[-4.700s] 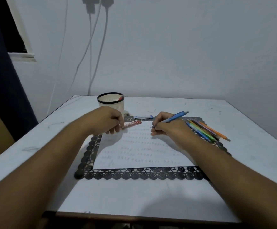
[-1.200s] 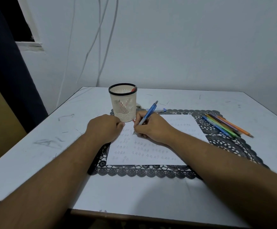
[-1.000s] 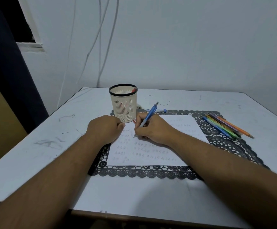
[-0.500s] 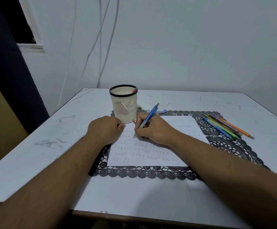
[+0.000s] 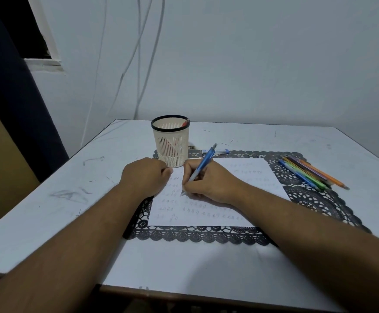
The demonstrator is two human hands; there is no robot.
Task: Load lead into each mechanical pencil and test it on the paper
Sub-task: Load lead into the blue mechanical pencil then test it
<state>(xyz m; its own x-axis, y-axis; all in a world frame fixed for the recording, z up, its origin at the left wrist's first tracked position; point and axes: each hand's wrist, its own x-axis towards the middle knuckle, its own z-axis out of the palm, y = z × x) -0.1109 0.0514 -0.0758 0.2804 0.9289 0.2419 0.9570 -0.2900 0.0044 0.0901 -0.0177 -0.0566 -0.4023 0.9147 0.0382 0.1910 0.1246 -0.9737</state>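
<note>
My right hand (image 5: pixel 211 184) grips a blue mechanical pencil (image 5: pixel 203 164) in a writing hold, its tip touching the white paper (image 5: pixel 251 179) near the left side. Rows of small pencil marks cover the sheet. My left hand (image 5: pixel 145 175) lies as a curled fist on the paper's left edge; nothing shows in its fingers. Several coloured mechanical pencils (image 5: pixel 308 175) lie in a bunch on the right of the black lace placemat (image 5: pixel 312 199). A small blue lead case (image 5: pixel 215 151) lies beyond the paper's far edge.
A cream mesh pencil cup (image 5: pixel 171 143) with a black rim stands just behind my left hand, something red inside it. The white table (image 5: pixel 48 199) meets a wall at the back, where cables hang. A brown board stands at the left.
Since 4.7 s ago my right hand has brought the blue pencil down to the paper and my left hand no longer shows the red lead case. Over the last second both hands barely move.
</note>
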